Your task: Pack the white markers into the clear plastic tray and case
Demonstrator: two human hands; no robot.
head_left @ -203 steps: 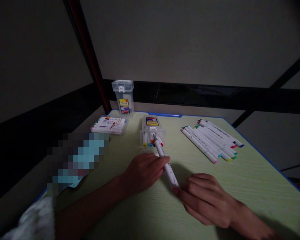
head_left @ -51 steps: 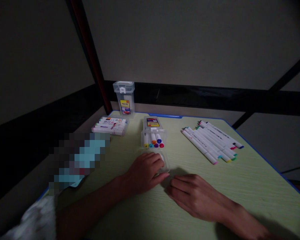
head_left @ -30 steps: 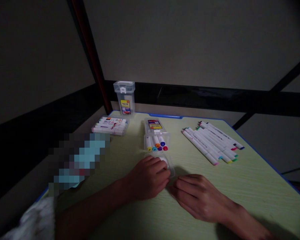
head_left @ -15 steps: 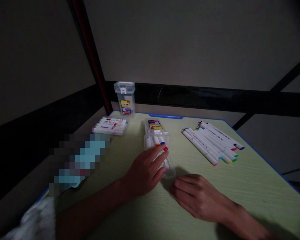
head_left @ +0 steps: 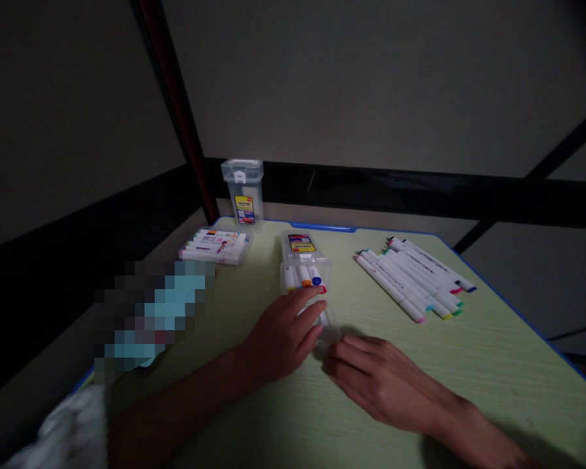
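In the middle of the table lies a clear plastic marker box (head_left: 306,251) with its lid (head_left: 328,319) hinged open toward me. Inside, white markers (head_left: 303,273) show orange, blue, yellow and red ends. My left hand (head_left: 283,332) reaches over the opening, its fingers stretched and slightly apart. Its fingertips are by the red-ended marker and the lid; whether they press on either is unclear. My right hand (head_left: 371,374) has its fingers curled at the lid's near corner, which they partly cover. The grip itself is hidden under those fingers.
Several white markers (head_left: 415,277) with coloured ends lie in a row at the right. A clear upright box (head_left: 244,189) stands at the back left, behind a flat pack of markers (head_left: 215,247). A blurred light-blue item (head_left: 168,312) lies on the left. Blue edging borders the table.
My right hand has moved slightly left, onto the lid's near corner. My left fingers have drawn back a little, showing more of the blue and orange marker ends.
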